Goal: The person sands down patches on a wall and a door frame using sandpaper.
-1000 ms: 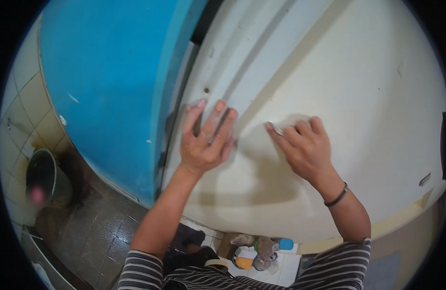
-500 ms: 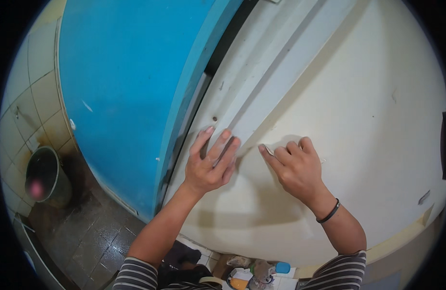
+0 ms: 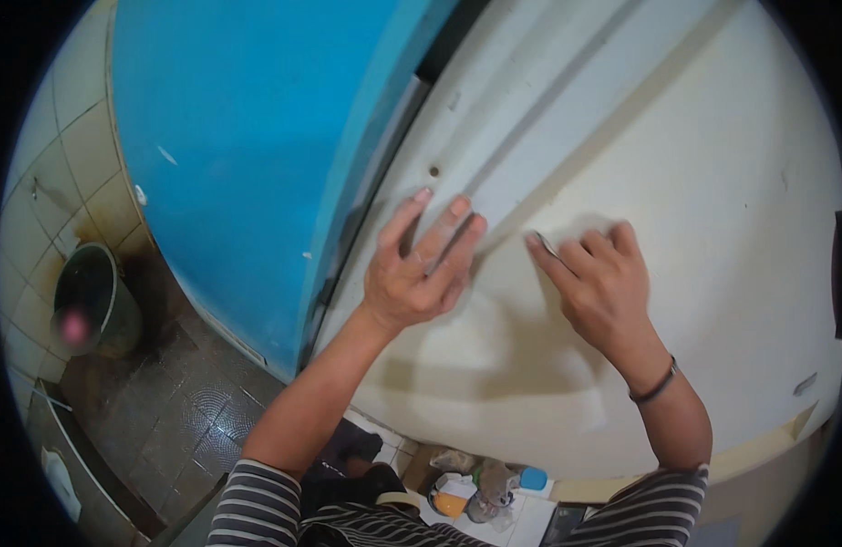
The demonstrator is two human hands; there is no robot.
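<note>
My left hand [image 3: 421,260] has its fingers spread, with the tips against the pale door frame [image 3: 530,109], just below a small dark hole [image 3: 434,171]. To its right, my right hand [image 3: 599,283] is at the cream wall [image 3: 712,228]. Its index finger points up and left while the other fingers are curled. A thin, pale sliver with a dark edge [image 3: 546,243] shows beside that index fingertip, and the hand seems to grip it; its kind is too small to make out. A dark band circles my right wrist.
A blue door [image 3: 247,137] stands to the left of the frame. Beyond it are a dark bucket [image 3: 102,301] with something pink at it, and a wet tiled floor [image 3: 188,410]. Below the wall lie plastic bags [image 3: 494,483], a blue lid-like piece [image 3: 533,479] and a tape roll [image 3: 398,500].
Both hands appear higher and farther right in the picture, while the view itself has shifted somewhat. The left fingers stay spread on the frame; the right hand keeps the same curled pose.
</note>
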